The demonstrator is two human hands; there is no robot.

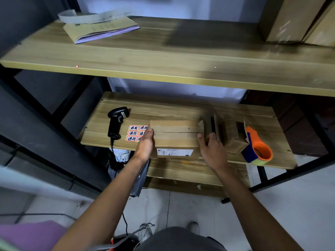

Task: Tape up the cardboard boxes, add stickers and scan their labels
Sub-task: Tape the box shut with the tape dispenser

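Your left hand [145,144] hides the right part of the sticker sheet [133,133]. Blur obscures the far fingers of your right hand [213,151], so their curl cannot be determined. The left fingers [149,132] are straight and pressed together against the left end of the cardboard box [174,136]. The right thumb [200,139] rests on its top. The box lies flaps-closed at the front edge of the worktop [163,109], with a white label [175,152] on its front face.

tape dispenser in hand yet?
No, the tape dispenser lies on the shelf, while left hand and right hand flank the box.
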